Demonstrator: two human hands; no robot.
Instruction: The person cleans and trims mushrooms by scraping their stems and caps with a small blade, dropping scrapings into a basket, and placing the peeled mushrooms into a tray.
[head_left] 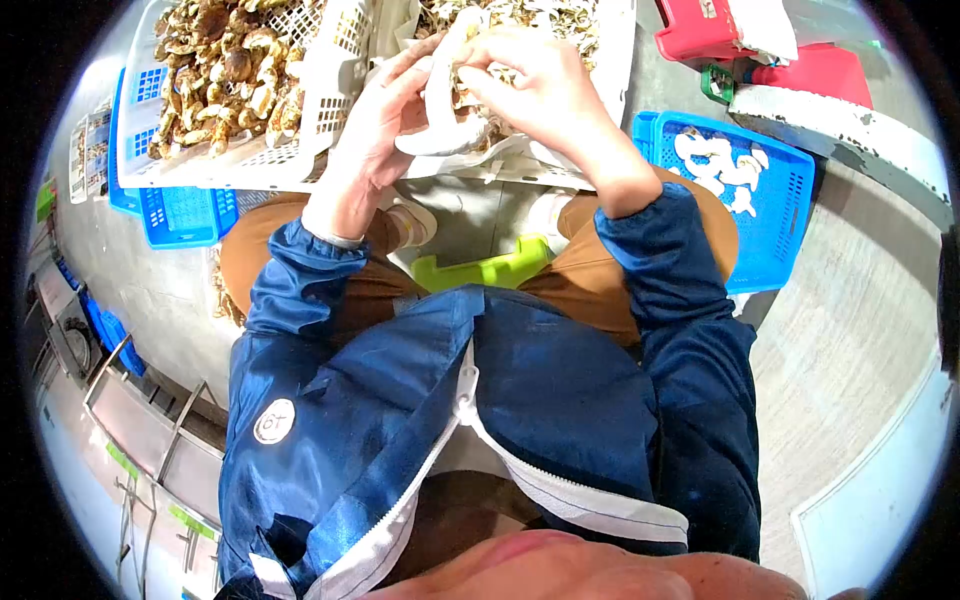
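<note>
Over the front edge of a white crate, my left hand point(375, 135) is wrapped round a long, pale mushroom point(440, 115) with a curved stem and a broad lower end. My right hand point(535, 85) is closed beside the mushroom's upper part, its fingers curled in a pinch. Whatever those fingers grip is hidden from view. Beneath both hands, the white crate point(612, 110) holds thin brown and pale scraps point(560, 25). Left of it, a white perforated basket point(335, 60) is heaped with brown, dirty-ended mushrooms point(235, 70).
At the right, a blue crate point(795, 215) holds several white mushroom pieces point(720, 160). Another blue crate point(185, 218) sits under the left basket. A lime-green object point(480, 268) lies between my feet. Red containers point(700, 30) and a pale ledge point(840, 140) stand at upper right; metal racks point(150, 430) at left.
</note>
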